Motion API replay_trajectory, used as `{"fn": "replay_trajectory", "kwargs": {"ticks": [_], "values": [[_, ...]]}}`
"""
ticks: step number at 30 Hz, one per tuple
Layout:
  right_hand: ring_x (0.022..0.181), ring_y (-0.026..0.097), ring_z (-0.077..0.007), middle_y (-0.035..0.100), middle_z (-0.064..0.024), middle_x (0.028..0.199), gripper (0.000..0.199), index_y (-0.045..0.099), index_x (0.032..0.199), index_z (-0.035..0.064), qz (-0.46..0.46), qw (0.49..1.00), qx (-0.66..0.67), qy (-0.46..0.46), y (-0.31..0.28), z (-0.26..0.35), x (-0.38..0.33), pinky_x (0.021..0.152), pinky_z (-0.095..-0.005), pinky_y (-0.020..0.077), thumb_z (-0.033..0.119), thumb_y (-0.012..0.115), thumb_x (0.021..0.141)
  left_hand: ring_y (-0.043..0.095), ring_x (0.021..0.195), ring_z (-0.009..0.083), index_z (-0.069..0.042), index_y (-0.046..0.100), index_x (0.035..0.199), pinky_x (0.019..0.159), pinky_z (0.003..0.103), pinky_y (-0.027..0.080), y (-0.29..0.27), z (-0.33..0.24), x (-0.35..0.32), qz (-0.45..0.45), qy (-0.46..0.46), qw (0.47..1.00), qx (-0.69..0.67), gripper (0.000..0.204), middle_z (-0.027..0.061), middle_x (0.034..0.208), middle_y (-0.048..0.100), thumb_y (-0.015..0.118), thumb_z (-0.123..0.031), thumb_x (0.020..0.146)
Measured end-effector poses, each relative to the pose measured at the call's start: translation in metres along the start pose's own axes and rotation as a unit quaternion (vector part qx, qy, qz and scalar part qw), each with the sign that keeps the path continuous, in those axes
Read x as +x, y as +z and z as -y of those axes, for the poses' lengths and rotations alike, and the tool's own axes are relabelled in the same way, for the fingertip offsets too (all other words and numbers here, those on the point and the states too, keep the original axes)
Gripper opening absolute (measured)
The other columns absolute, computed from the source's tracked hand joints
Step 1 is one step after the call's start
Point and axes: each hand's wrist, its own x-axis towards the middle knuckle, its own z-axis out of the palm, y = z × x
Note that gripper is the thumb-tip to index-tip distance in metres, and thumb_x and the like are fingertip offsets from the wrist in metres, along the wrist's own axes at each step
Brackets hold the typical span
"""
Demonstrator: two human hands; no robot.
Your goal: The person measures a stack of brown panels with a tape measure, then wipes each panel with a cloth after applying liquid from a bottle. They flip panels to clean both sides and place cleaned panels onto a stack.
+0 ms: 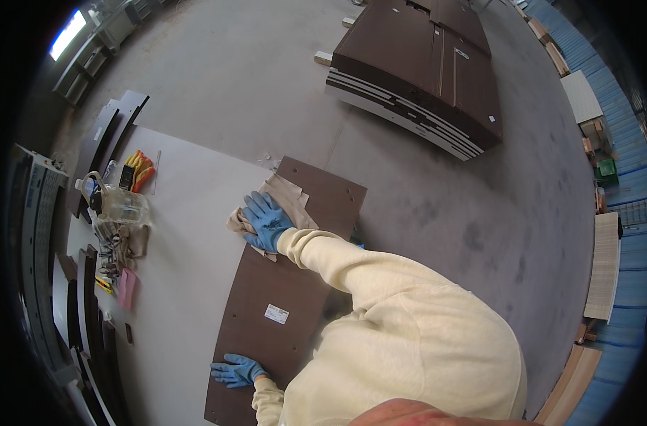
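Note:
A dark brown panel (256, 284) with small holes and a white label (276, 314) lies along the near side of a white work surface. Toward the panel's upper end, my right hand (268, 221), in a blue glove, presses down on a crumpled beige cloth (289, 195) and holds it against the panel. The cloth bunches out on both sides of the palm. My left hand (238, 371), gloved in blue too, lies flat with fingers stretched at the panel's lower end, holding nothing.
On the white surface (188, 213) stand a clear plastic jug (124, 206), yellow-red gloves (142, 170), crumpled work gloves (121, 245) and a pink item (127, 289). Dark panels (89, 305) line its far edge. Beyond, a stack of brown panels (416, 64) stands on the grey floor.

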Motion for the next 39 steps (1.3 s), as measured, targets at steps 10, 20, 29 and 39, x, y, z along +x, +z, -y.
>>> {"fn": "replay_trajectory", "kwargs": {"ticks": [10, 20, 29, 39], "values": [[0.154, 0.027, -0.0380, 0.040, -0.0204, 0.161, 0.071, 0.052, 0.145, 0.0035, -0.005, 1.000, -0.003, 0.006, 0.001, 0.001, 0.000, 0.128, -0.0527, 0.0154, 0.050, 0.062, 0.092, 0.019, 0.159, 0.0341, -0.018, 0.022, 0.168, 0.123, 0.061, 0.017, 0.000, 0.000, 0.000, 0.004, -0.001, 1.000, -0.007, 0.077, 0.0137, 0.173, 0.020, 0.022, -0.065, 0.107], [0.156, 0.026, -0.0381, 0.033, -0.0208, 0.165, 0.070, 0.048, 0.149, 0.0060, 0.040, 0.997, -0.012, -0.067, -0.010, -0.005, -0.011, 0.128, -0.0515, 0.0176, 0.050, 0.060, 0.096, 0.023, 0.158, 0.0373, -0.015, 0.023, 0.167, 0.121, 0.064, 0.023, -0.009, -0.003, -0.002, -0.023, 0.007, 1.000, 0.015, 0.073, 0.0159, 0.172, 0.024, 0.026, -0.059, 0.109], [0.156, 0.024, -0.0416, 0.030, -0.0258, 0.166, 0.078, 0.045, 0.154, 0.0035, 0.008, 0.986, -0.148, -0.073, 0.038, 0.065, -0.042, 0.129, -0.0537, 0.0136, 0.053, 0.059, 0.095, 0.012, 0.158, 0.0471, -0.009, 0.032, 0.163, 0.122, 0.068, 0.010, -0.017, -0.001, -0.001, -0.049, 0.031, 0.987, -0.150, 0.080, 0.0233, 0.171, 0.020, 0.046, -0.058, 0.103], [0.154, 0.029, -0.0432, 0.036, -0.0250, 0.164, 0.074, 0.053, 0.145, 0.0044, 0.076, 0.954, -0.001, -0.289, 0.159, 0.374, -0.153, 0.126, -0.0561, 0.0193, 0.053, 0.064, 0.090, 0.032, 0.149, 0.0488, 0.004, 0.039, 0.154, 0.122, 0.055, 0.027, 0.003, 0.254, -0.022, -0.147, -0.091, 0.909, -0.380, 0.069, 0.0358, 0.159, 0.034, 0.064, -0.031, 0.100]]}}
